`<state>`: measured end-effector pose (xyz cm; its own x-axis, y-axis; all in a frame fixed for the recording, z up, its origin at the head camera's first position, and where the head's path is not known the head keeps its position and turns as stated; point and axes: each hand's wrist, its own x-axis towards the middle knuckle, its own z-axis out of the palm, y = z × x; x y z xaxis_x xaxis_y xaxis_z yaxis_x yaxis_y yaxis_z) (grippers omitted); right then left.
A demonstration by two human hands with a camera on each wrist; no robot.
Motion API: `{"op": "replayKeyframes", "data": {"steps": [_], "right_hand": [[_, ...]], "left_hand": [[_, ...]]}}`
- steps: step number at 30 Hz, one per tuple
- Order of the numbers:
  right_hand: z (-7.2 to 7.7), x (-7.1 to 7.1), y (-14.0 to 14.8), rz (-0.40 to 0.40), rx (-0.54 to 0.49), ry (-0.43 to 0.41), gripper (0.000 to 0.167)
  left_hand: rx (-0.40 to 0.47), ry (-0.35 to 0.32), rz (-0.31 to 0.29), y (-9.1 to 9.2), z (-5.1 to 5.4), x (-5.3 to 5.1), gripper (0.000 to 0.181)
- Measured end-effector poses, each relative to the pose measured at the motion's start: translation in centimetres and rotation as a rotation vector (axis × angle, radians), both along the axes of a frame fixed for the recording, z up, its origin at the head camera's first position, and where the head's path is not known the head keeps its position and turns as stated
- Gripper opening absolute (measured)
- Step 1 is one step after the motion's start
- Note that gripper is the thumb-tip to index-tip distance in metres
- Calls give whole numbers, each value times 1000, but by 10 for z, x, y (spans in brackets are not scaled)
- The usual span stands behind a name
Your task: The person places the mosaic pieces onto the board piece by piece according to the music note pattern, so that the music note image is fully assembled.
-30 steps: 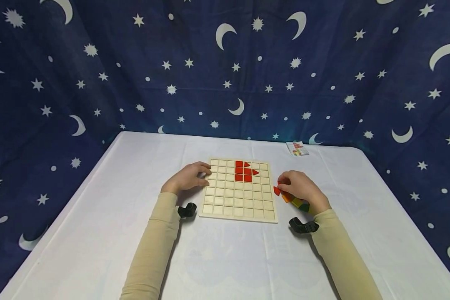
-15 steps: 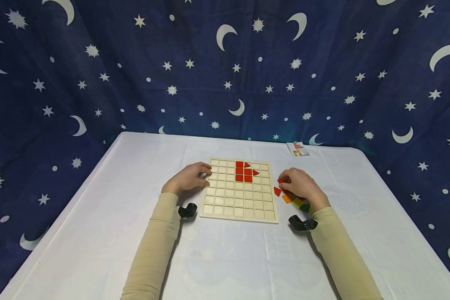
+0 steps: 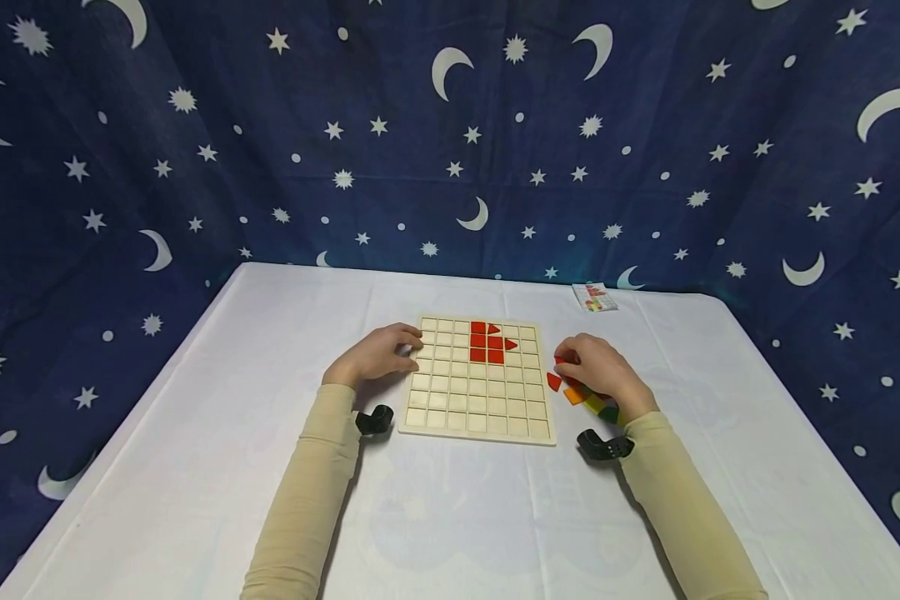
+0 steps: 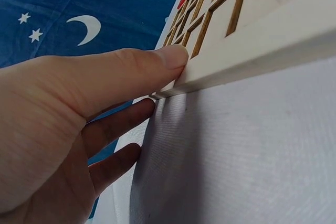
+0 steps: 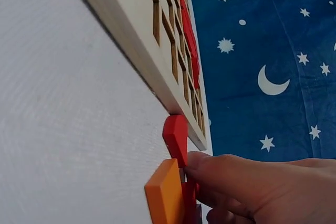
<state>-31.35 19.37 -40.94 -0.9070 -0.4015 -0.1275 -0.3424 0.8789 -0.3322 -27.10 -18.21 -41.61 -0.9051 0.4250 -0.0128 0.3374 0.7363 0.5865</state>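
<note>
Here, we see the left hand (image 3: 377, 356) relaxed with fingers parted, its thumb resting on the left rim of a square, pale wooden grid board (image 3: 457, 404), which lies on the white tablecloth (image 3: 195, 433). Flat red squares (image 3: 496, 342) and two red triangles (image 3: 511, 344) sit in its far cells. The right hand (image 3: 603, 368) narrows over small red pieces (image 3: 554, 382) and an orange piece (image 3: 573, 397) just right of the board; we cannot tell whether it pinches one.
</note>
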Motion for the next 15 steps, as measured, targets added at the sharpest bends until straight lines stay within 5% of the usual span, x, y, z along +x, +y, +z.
{"op": "replayKeyframes", "data": {"steps": [15], "right_hand": [[11, 1, -32, 134, -88, 20, 25]], "left_hand": [[-4, -16, 14, 1, 0, 0, 41]]}}
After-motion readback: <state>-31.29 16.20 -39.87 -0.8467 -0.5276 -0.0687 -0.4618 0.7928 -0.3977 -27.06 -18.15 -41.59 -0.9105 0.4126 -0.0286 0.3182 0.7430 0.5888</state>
